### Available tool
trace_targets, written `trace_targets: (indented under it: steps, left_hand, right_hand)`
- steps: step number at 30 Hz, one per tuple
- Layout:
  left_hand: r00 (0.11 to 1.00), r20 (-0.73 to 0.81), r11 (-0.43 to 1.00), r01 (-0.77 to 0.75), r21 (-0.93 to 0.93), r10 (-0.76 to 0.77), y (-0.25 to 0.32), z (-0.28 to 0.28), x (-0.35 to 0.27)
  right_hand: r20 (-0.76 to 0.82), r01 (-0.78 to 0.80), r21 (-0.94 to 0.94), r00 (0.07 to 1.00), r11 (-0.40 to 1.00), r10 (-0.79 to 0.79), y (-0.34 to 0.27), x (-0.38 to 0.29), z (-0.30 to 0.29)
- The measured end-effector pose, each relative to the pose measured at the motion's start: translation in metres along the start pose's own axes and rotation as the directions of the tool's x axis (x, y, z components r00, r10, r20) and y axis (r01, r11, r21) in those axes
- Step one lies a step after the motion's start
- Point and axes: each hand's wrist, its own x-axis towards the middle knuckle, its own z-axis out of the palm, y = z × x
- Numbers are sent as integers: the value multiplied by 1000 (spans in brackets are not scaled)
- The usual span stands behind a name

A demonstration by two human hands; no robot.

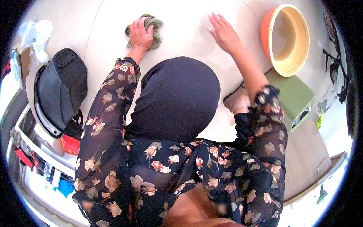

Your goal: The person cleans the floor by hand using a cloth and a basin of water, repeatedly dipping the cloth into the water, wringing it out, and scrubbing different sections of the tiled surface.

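My left hand (141, 35) presses a crumpled dark-green cloth (156, 42) against the pale tiled floor (181, 25), its fingers curled over the cloth. My right hand (226, 35) holds nothing; its fingers are stretched out just above or on the floor, and I cannot tell whether it touches. A darker, wet-looking patch lies on the tiles near it. To the right of that hand is a round plastic basin (304, 42), orange outside and yellowish inside, with cloudy water in it. My bent knee under black cloth (178, 96) fills the middle of the view.
A green box (292, 93) lies right of my foot (238, 100), below the basin. On the left stand a black moulded plastic part (62, 85), clear plastic bags (37, 37) and a white rack (48, 153) with small items. A wooden panel (307, 159) is at lower right.
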Motion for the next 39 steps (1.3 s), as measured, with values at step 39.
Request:
trace_targets:
  steps: [39]
  left_hand:
    - [999,36,1000,24,-9,-24,-1,-7,-2]
  right_hand:
    - [-34,-508,101,857,855,513,-89,-35,84]
